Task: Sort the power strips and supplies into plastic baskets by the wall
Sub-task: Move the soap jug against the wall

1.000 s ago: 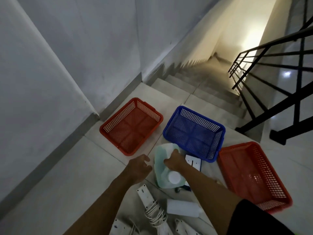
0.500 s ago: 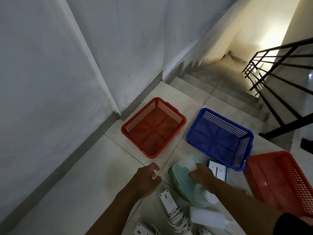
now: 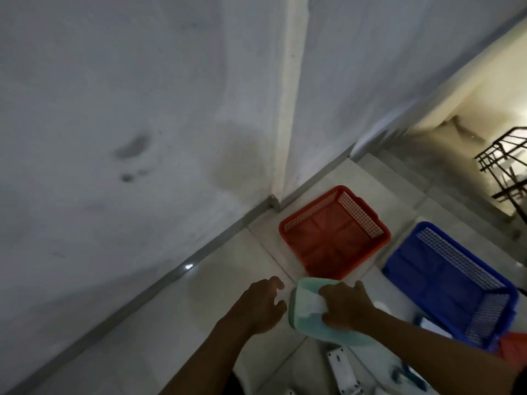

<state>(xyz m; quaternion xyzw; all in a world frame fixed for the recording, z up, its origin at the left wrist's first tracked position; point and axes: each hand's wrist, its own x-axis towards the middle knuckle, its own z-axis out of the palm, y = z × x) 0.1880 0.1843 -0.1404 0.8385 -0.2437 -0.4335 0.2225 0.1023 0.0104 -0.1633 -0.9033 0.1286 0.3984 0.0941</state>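
My right hand (image 3: 343,306) grips a pale green plastic jug (image 3: 308,315), held lifted over the floor just in front of an empty orange basket (image 3: 379,232) by the wall corner. My left hand (image 3: 261,305) hovers close to the jug's left side, fingers apart and curled, holding nothing. An empty blue basket (image 3: 399,269) sits to the right of the orange one. A white power strip (image 3: 340,369) lies on the floor below the jug. A corner of a second orange basket (image 3: 513,346) shows at the far right.
The landing floor is pale tile, bounded by a grey wall (image 3: 142,109) with a dark skirting. Stairs descend at the upper right beside a black metal railing (image 3: 504,166). A small blue-edged white item (image 3: 430,323) lies by the blue basket.
The view has swung left and up toward the wall. My right hand has carried the green jug forward to the orange basket's near edge. My left hand stays alongside it.
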